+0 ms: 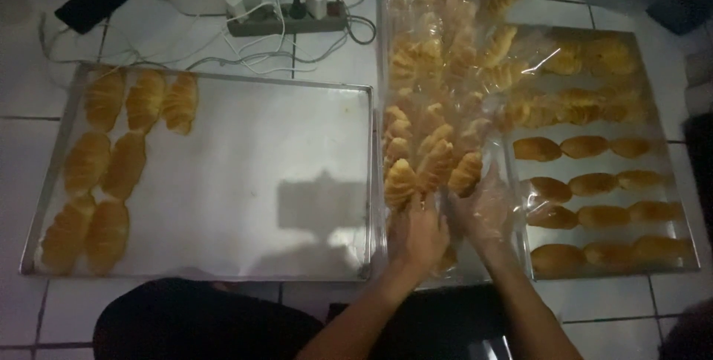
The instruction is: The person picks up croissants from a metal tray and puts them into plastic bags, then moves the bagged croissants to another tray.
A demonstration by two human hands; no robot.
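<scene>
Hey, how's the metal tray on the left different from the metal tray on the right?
The left tray holds only a few pastries, bunched at its left end, with most of its surface bare; the right tray is nearly full, with rolls in neat rows. Clear plastic wrap lies over the right tray's far end, while the left tray is uncovered. Both are flat rectangular metal trays on the white tiled floor.

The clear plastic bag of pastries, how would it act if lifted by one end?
The bag would probably sag and fold: its film looks thin and creased. Likely light for its bulk, since it holds airy pastries. Those may crush or slide together, lying loose near both hands.
</scene>
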